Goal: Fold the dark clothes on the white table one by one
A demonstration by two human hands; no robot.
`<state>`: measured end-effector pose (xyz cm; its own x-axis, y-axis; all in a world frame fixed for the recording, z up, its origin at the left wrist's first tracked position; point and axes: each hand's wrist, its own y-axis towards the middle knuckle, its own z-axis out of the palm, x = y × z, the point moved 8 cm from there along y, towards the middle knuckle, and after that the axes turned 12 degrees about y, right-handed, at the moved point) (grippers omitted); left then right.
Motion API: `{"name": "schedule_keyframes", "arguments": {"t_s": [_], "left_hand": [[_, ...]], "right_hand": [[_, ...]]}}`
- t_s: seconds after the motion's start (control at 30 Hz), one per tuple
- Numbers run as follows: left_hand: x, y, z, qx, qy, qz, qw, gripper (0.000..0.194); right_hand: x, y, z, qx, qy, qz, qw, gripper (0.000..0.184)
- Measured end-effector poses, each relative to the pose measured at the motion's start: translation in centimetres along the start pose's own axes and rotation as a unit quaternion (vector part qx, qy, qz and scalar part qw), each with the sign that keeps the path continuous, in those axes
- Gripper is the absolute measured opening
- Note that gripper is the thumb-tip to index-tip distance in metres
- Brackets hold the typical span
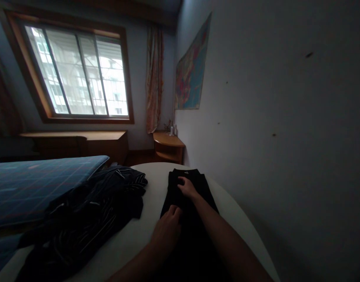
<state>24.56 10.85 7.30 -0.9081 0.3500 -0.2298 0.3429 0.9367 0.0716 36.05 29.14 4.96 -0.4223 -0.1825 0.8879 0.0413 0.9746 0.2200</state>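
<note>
A black garment (193, 223) lies spread lengthwise on a round white table (156, 172), its far end showing a small pale label. Whether it is trousers or a top I cannot tell in the dim light. My right hand (188, 188) is over the far part of the garment, with the thumb and fingers bent but apart. Nearer to me, my left hand (169, 227) rests at the garment's left side. Its fingers curl down against the cloth, and their tips are hidden.
A heap of dark clothes with white stripes (94, 207) covers the table's left side. Beyond it is a bed with a blue checked cover (47, 184). A white wall (271, 176) runs along the right. A corner shelf (168, 139) and a low wooden cabinet (106, 135) stand at the back.
</note>
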Motion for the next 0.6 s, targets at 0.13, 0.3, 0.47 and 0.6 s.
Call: {"name": "schedule_keyframes", "arguments": {"t_s": [0.13,0.3,0.47,0.6], "left_hand": [[0.7,-0.9,0.3,0.024,0.038,-0.022,0.999,0.035],[0.8,-1.0,0.4,0.011,0.030,-0.007,0.999,0.032],[1.1,-1.1,0.9,-0.016,-0.007,0.002,1.000,0.044],[2.2,-0.7,0.3,-0.047,-0.054,-0.022,0.997,0.051]], "right_hand": [[0.3,0.1,-0.8,-0.014,-0.053,0.002,0.998,0.044],[0.9,0.6,-1.0,-0.021,-0.126,0.018,0.992,0.030],[0.6,1.6,-0.4,-0.014,-0.164,0.054,0.985,0.033],[0.8,2.7,-0.3,-0.023,-0.168,0.060,0.984,0.044]]}}
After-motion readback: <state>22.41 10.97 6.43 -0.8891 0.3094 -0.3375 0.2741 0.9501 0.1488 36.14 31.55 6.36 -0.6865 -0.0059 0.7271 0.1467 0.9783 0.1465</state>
